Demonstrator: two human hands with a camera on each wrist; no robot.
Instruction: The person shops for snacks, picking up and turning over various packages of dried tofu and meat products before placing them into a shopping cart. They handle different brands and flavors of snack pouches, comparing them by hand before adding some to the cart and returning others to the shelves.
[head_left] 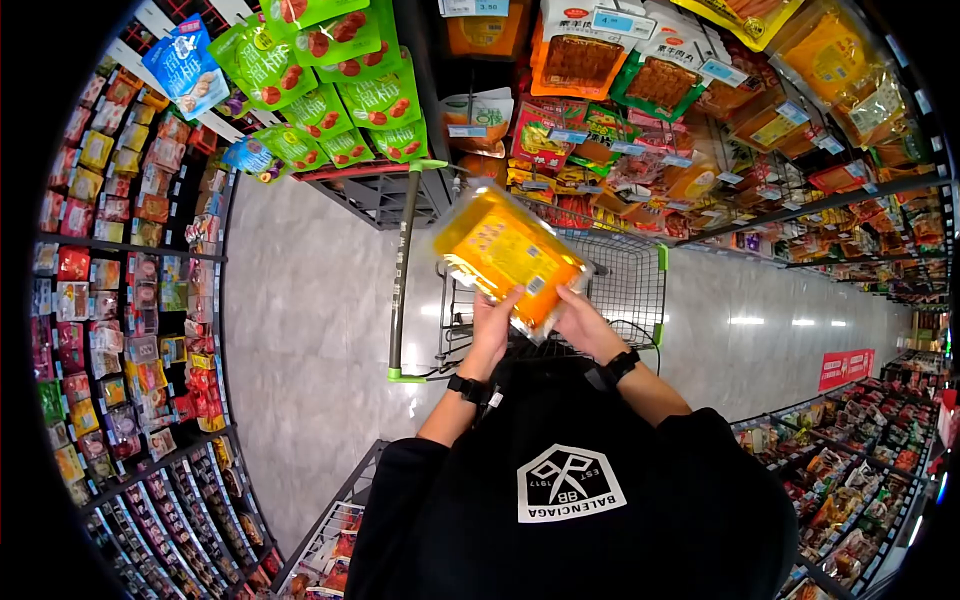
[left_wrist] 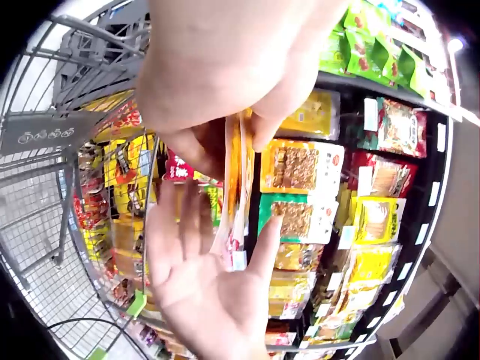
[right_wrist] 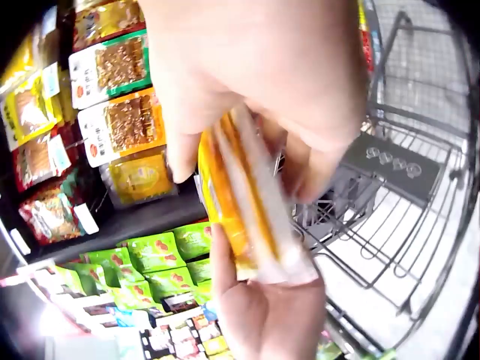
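Both hands hold a flat yellow-orange plastic food packet (head_left: 512, 258), tilted, over the shopping cart (head_left: 630, 285) in the head view. My left hand (head_left: 489, 330) grips its lower left edge, thumb on the printed face. On the lower right edge, my right hand (head_left: 588, 328) pinches it between thumb and fingers. The left wrist view shows the packet (left_wrist: 238, 180) edge-on between the hands. Its edge also faces the camera in the right wrist view, where clear film runs along the packet (right_wrist: 244, 199). The fingers behind it are partly hidden.
Hanging food packets (head_left: 585, 60) fill the rack ahead, beside green snack bags (head_left: 345, 90). Another stocked shelf (head_left: 130, 280) lines the left side. Grey floor (head_left: 310, 300) runs between, and the cart's green-ended handle (head_left: 405, 270) is left of the hands. Low shelves (head_left: 850, 480) stand at right.
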